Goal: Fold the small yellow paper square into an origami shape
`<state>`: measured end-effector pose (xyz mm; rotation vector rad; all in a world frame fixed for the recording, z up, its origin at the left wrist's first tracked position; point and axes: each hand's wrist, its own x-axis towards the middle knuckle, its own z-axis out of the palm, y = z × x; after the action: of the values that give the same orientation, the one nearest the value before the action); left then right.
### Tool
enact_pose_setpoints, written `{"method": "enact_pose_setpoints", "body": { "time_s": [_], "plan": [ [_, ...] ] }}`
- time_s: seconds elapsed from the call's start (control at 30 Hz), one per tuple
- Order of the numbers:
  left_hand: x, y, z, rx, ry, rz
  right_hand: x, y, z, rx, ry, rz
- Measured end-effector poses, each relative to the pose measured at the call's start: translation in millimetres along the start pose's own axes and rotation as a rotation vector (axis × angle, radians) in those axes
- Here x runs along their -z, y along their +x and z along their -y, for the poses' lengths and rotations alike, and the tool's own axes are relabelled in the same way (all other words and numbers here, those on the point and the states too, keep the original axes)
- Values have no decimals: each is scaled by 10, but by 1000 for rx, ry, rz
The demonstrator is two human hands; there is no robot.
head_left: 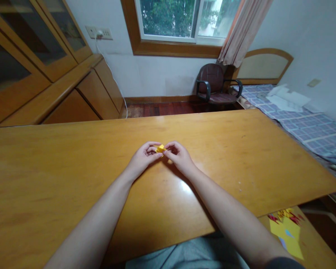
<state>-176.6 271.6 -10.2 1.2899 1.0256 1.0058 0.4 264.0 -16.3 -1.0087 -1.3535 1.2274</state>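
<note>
Between my two hands, just above the wooden table (72, 160), is a small piece of folded yellow paper (160, 148). My left hand (146, 154) pinches its left side with thumb and fingers. On the other side, the thumb and fingertips of my right hand (179, 155) close on its right edge. Fingertips cover parts of the paper, so its full folded shape is hard to make out.
Yellow paper sheets (292, 233) and small red and yellow folded pieces (287, 215) lie on a lower surface at right. Beyond the table stand an office chair (214, 84), a bed (310, 121) and a wooden cabinet (72, 104). A white cable (112, 73) hangs along the wall.
</note>
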Motion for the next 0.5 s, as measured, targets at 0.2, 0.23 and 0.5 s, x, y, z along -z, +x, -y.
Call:
{"method": "enact_pose_setpoints", "body": {
  "time_s": [0.2,0.23,0.5],
  "plan": [
    [-3,5,29,10,31,15,-4,5,-16,42,-92,-25],
    [-6,3,28,9,31,10,-2,4,-14,53,-106,-26],
    [-27,3,13,-20,119,24,11,4,70,204,-200,-24]
  ]
}}
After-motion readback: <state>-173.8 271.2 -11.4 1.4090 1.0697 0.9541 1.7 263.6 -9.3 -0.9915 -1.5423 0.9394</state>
